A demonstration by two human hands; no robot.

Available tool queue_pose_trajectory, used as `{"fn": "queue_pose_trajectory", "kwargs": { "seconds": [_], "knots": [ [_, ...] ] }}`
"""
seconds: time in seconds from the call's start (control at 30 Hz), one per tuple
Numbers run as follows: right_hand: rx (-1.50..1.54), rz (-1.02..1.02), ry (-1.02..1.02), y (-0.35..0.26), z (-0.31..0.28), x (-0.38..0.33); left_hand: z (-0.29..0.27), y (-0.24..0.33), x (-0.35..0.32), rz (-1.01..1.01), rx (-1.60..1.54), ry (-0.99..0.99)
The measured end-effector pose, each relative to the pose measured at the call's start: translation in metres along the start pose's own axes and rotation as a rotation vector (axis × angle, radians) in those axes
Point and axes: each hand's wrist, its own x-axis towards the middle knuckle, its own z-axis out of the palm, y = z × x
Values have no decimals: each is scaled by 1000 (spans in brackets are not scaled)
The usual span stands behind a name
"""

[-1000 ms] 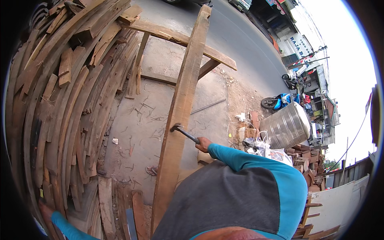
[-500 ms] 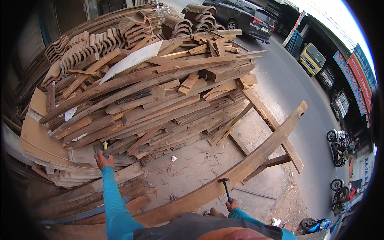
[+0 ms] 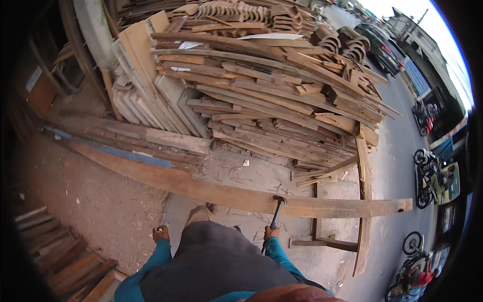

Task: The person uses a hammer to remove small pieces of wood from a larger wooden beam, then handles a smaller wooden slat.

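My right hand (image 3: 271,232) is closed round the dark handle of a claw hammer (image 3: 275,214). The hammer's head lies over a long wooden plank (image 3: 236,199) that crosses in front of my legs. To the left, my left hand (image 3: 160,233) is closed on a small yellow-and-black tool (image 3: 165,228). Only a bit of yellow shows past the fingers, so its exact kind is unclear. The plank's right part rests across a low wooden trestle (image 3: 364,186).
A large stack of old timber (image 3: 282,95) fills the far side, with curved roof tiles (image 3: 234,12) behind it. Boards (image 3: 138,60) lean at its left. More wood pieces (image 3: 60,251) lie at lower left. Motorbikes (image 3: 422,176) and a dark car (image 3: 378,50) are on the road at right.
My left hand has drawn back from beside the timber stack to near my body, still holding the small tool. My view has turned left. The hammer stays in my right hand over the plank.
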Motion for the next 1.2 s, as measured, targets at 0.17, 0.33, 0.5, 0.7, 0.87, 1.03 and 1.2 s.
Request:
{"fn": "queue_pose_trajectory", "kwargs": {
  "seconds": [0.17, 0.33, 0.5, 0.7, 0.87, 1.03, 1.2],
  "knots": [
    [-60, -290, 45, -9, 18, -26, -106, -111, -74, -225, 209, 161],
    [85, -468, 122, -47, 43, -88, -145, -177, -127, -475, 48, 211],
    [-88, -501, -16, -44, 100, -92, -164, -164, -108, -452, 31, 147],
    [87, -320, -185, -89, 170, -169, -231, -210, -32, -295, -89, 217],
    [34, -255, -204, -94, 209, -196, -253, -314, 22, -418, -308, 199],
    [-399, -354, -150, -70, 175, -240, -218, -331, 41, -523, -296, -16],
    [-490, -269, -278, -14, 144, -287, -195, -294, 35, -235, -226, -234]
  ]
}}
